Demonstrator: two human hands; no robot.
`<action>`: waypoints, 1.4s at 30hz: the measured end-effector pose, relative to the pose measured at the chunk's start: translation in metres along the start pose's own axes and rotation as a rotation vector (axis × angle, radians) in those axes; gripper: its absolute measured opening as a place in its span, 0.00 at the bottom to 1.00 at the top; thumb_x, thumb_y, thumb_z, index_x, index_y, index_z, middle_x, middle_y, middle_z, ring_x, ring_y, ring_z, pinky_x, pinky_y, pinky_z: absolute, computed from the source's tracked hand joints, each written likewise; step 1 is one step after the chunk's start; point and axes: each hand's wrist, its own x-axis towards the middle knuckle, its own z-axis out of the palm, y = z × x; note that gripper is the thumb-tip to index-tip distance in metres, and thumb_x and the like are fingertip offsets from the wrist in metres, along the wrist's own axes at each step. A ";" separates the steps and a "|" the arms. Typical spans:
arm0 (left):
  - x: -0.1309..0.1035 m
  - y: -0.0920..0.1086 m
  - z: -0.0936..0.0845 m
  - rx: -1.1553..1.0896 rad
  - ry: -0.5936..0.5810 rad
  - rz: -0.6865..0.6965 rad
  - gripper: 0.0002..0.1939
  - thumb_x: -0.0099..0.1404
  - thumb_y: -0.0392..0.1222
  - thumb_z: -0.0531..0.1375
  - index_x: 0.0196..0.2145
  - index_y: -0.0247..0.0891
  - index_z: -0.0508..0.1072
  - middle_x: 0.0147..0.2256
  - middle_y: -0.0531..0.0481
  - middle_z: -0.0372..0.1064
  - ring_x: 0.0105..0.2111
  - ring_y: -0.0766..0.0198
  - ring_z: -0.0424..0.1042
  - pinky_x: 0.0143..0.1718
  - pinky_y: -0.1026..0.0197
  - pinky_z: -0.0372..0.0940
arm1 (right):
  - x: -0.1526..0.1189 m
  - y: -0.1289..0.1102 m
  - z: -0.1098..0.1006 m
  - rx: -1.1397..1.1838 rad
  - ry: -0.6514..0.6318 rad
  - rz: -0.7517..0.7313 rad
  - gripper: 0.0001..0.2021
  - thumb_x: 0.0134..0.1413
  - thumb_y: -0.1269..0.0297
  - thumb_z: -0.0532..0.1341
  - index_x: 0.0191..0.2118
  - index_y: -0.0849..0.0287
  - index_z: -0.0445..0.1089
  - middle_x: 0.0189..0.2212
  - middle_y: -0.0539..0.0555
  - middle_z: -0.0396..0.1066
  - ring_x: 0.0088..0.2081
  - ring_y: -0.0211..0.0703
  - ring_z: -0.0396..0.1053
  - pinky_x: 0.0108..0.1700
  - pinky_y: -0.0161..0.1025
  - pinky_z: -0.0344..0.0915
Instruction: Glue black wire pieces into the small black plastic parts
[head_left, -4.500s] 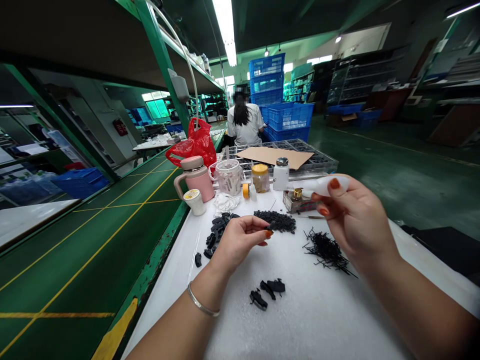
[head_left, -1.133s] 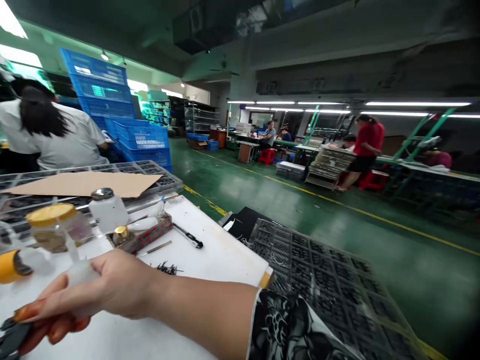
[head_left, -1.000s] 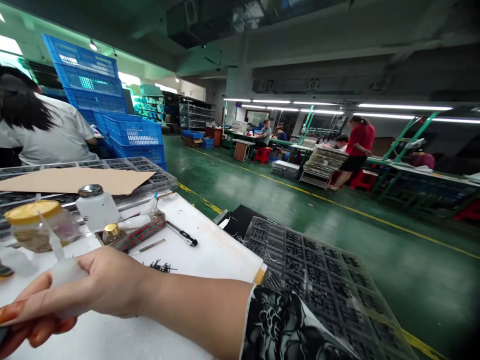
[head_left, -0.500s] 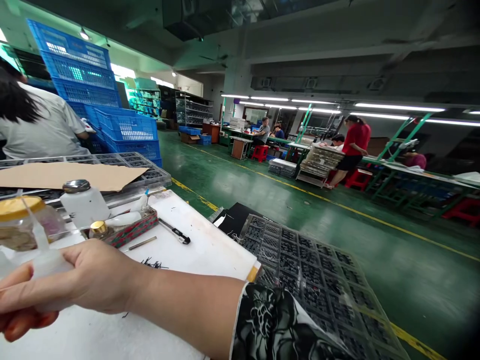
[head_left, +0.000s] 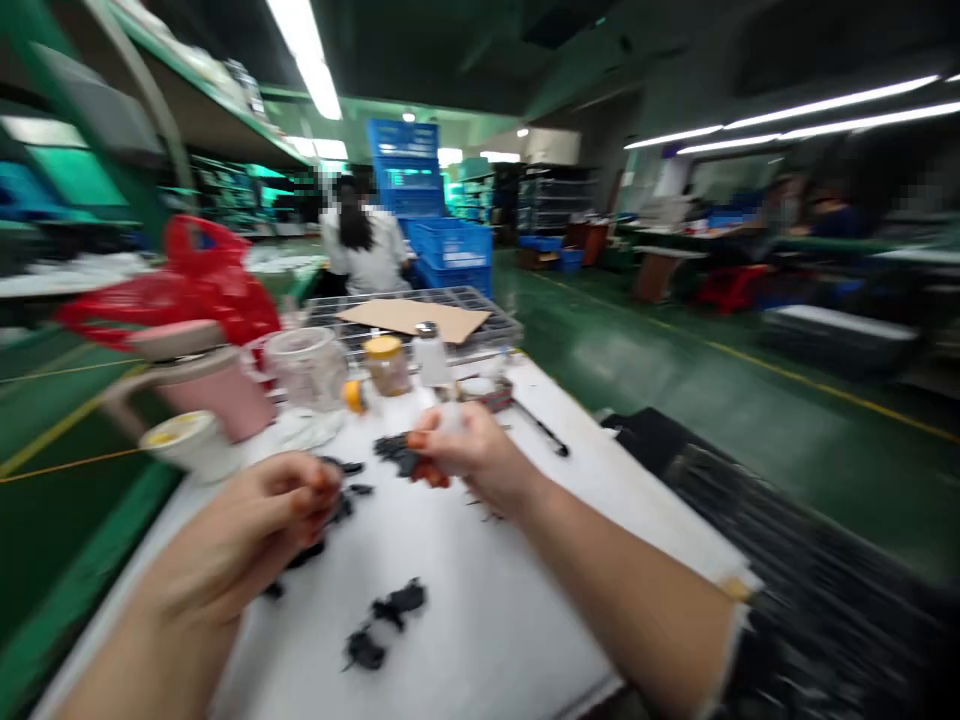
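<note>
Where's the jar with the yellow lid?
The jar stands left of centre in the head view, just left of the silver-topped white bottle, beyond the right hand.

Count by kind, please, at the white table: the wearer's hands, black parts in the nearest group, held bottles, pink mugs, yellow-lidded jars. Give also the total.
Left hand and right hand: 2
Black parts, nearest group, blurred: 3
Held bottle: 1
Pink mug: 1
Yellow-lidded jar: 1
Total: 8
</note>
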 end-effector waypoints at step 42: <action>0.003 -0.012 0.025 -0.534 -0.381 -0.051 0.19 0.54 0.38 0.69 0.30 0.32 0.60 0.27 0.51 0.65 0.22 0.67 0.69 0.24 0.68 0.68 | -0.019 -0.013 0.026 -0.283 -0.199 -0.015 0.12 0.52 0.59 0.66 0.27 0.63 0.71 0.22 0.52 0.70 0.23 0.35 0.64 0.24 0.29 0.60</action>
